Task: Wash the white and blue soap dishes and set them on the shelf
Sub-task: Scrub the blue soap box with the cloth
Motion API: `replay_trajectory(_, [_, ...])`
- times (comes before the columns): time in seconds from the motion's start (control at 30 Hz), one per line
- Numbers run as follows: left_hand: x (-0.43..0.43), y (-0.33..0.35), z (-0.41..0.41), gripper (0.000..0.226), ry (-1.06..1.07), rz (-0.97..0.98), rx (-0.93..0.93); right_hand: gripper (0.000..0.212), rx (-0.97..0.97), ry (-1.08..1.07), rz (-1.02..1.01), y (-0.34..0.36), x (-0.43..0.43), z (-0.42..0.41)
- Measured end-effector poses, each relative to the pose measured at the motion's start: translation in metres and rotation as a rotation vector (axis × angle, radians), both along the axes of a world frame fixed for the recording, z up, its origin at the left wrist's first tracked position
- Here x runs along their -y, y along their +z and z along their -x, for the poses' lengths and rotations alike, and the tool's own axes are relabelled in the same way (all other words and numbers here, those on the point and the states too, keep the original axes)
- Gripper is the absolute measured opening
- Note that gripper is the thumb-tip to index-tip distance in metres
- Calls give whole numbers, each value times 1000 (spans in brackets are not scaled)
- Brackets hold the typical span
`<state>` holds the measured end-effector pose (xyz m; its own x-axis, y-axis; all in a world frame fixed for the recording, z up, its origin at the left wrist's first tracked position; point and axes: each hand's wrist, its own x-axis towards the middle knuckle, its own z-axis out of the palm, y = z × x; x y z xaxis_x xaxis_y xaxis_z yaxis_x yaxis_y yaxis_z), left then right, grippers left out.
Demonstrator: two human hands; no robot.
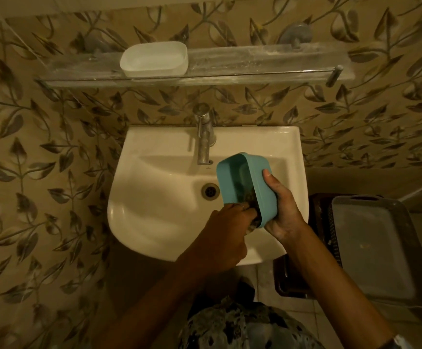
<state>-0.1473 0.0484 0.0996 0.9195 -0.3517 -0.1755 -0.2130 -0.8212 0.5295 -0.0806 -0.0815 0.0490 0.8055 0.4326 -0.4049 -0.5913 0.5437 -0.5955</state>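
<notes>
The blue soap dish (pixel 250 172) is tilted on its side over the right part of the white sink (pixel 154 217), its hollow facing left. My right hand (pixel 281 207) grips it from the outside, thumb along its back. My left hand (pixel 227 222) reaches into the dish's lower end, fingers curled round a dark scrubber (pixel 249 197) pressed against the inside. The white soap dish (pixel 154 59) stands upright on the left half of the glass shelf (pixel 255 64) above the sink.
A chrome tap (pixel 203 137) stands at the sink's back, spout over the basin; no water stream is visible. The drain (pixel 209 190) lies mid-basin. To the right, a grey tray (pixel 376 250) rests on a dark basket (pixel 305 273). Leaf-patterned tiles cover the wall.
</notes>
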Motion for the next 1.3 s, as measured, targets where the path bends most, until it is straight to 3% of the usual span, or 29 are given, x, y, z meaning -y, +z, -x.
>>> replay_trajectory(0.07, [6,7,-8,45,69,276,-120,46,4,-12,-14,-1,2,-2])
replay_trajectory(0.23, [9,24,-28,34,184,612,-325,48,57,-75,12,0,7,-12])
replay_trajectory(0.37, [2,22,-29,41,376,905,-485,58,146,-114,133,11,6,-19])
replay_trajectory(0.43, [2,15,-20,40,273,726,-284,59,167,-106,157,13,6,-19])
replay_trajectory(0.5, [1,2,-15,31,73,401,-69,55,153,-72,141,13,5,-15])
replay_trajectory(0.57, [-3,-9,-12,42,-52,-27,62,51,129,-33,125,12,6,-12])
replay_trajectory(0.63, [-4,-11,-8,46,-70,-237,154,54,97,-18,90,12,5,-10])
replay_trajectory(0.7, [0,-9,-4,50,-32,-213,181,57,80,-26,48,14,4,-11])
replay_trajectory(0.87, [25,8,2,44,294,298,58,67,107,-48,34,25,-2,-12])
replay_trajectory(1.0, [33,22,-1,34,487,458,116,68,172,-140,87,29,-11,-9])
replay_trajectory(1.07, [24,23,-6,32,431,365,194,68,203,-200,75,28,-12,-6])
replay_trajectory(1.13, [8,21,-10,37,252,116,238,83,178,-173,4,26,-7,-5])
replay_trajectory(1.2, [-9,17,-11,39,27,-246,282,95,99,-60,-106,23,4,-6])
replay_trajectory(1.3, [-27,11,-10,42,-167,-468,213,96,12,136,-206,19,16,-3])
